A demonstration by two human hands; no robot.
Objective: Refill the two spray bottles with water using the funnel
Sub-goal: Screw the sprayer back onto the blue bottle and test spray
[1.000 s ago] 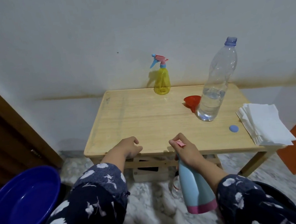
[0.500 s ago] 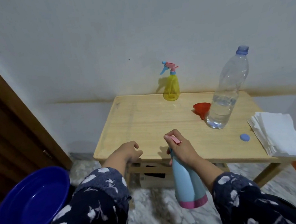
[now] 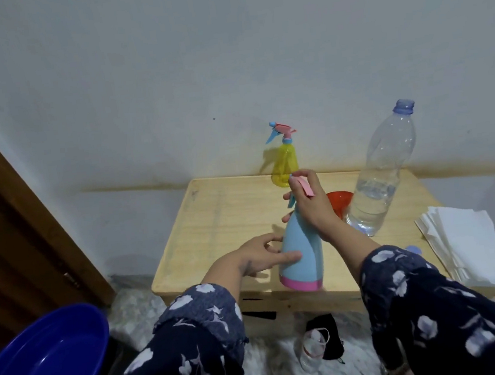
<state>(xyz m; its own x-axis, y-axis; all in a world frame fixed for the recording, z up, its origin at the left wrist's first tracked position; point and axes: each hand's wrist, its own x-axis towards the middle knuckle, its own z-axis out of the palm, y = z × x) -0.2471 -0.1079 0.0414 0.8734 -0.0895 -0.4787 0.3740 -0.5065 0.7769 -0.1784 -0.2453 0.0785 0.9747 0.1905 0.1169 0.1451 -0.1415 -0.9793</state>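
my right hand [image 3: 311,208] grips the top of the blue spray bottle [image 3: 300,255], fingers curled round its pink and blue spray head. the bottle stands over the near edge of the wooden table [image 3: 228,217], tilted a little to the left; whether its pink base touches the wood i cannot tell. my left hand [image 3: 262,254] is at the bottle's lower body, thumb laid across the front, the other fingers reaching round the far side and loosely curved, so it holds the bottle lightly.

yellow spray bottle [image 3: 283,162] stands upright at the back edge of the table, close to the wall [image 3: 227,67], its spray head pink and blue. red funnel [image 3: 339,202] lies on the table to the right of my right hand, partly hidden by it, just beside the big clear water bottle [image 3: 382,173]. the water bottle stands upright with no cap on its blue neck; water fills only its lower part. a small blue cap [image 3: 414,249] peeks out past my right sleeve near the table's front edge.

stack of white paper napkins [image 3: 466,243] at the right end of the table, hanging over the edge. blue basin [image 3: 45,367] low on the left. a small clear glass [image 3: 313,348] stands on the floor under the table front, with a dark object beside it.
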